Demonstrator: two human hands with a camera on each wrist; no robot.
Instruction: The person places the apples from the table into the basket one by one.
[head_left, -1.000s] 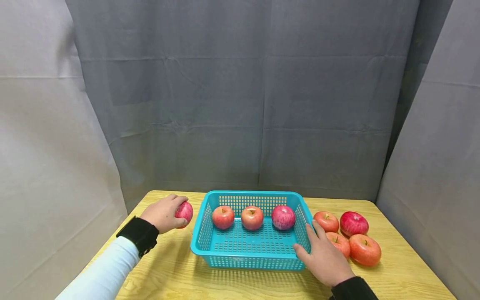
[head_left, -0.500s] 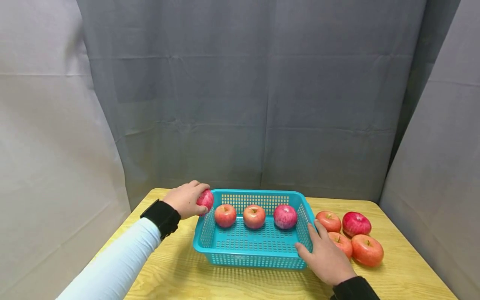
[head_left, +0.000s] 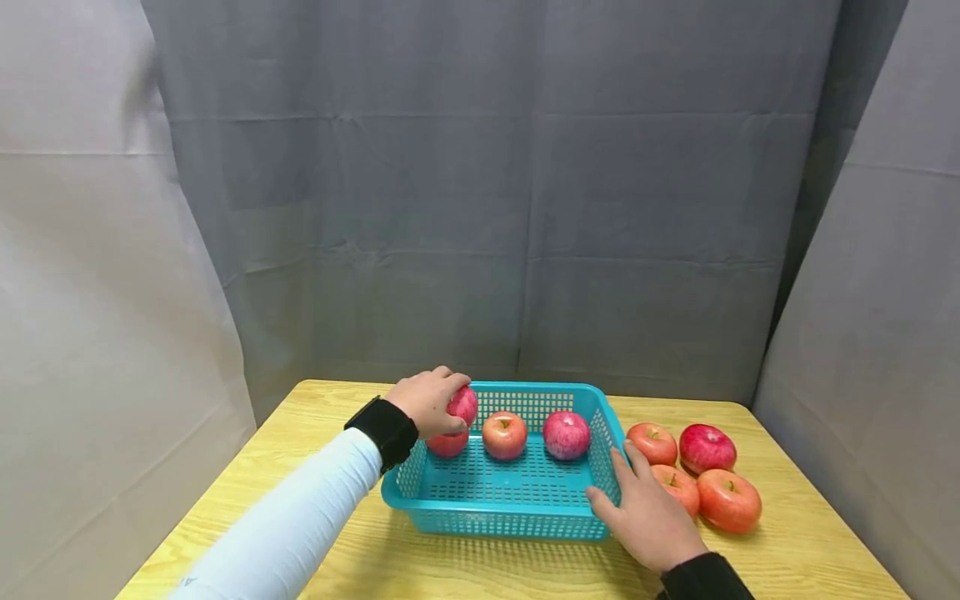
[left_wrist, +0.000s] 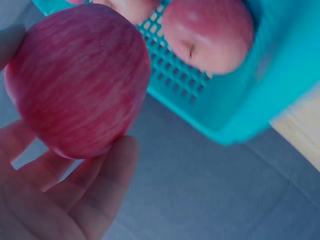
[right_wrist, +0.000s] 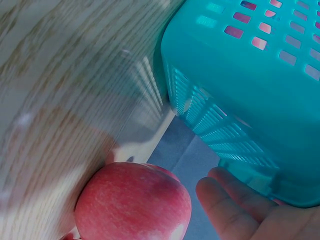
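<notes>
My left hand [head_left: 429,403] grips a dark red apple [left_wrist: 80,82] between fingers and thumb, above the left end of the turquoise plastic basket [head_left: 510,507]. In the head view it overlaps a lighter red apple [head_left: 447,444] lying in the basket. Beside that one sit another light red apple [head_left: 504,435] and a dark red apple [head_left: 567,435], making a row along the back. My right hand [head_left: 651,518] rests at the basket's right rim, its fingers fairly straight along the outside. Close by its fingers, in the right wrist view, is a red apple [right_wrist: 132,202] on the table.
To the right of the basket several apples lie bunched on the wooden table [head_left: 570,575], among them a dark red one [head_left: 707,447] and a large light red one [head_left: 729,501]. Grey cloth [head_left: 480,208] hangs behind, with pale cloth at both sides.
My left hand has carried the dark red apple rightward, from over the table left of the basket to over the basket's left end. My right hand stays at the rim.
</notes>
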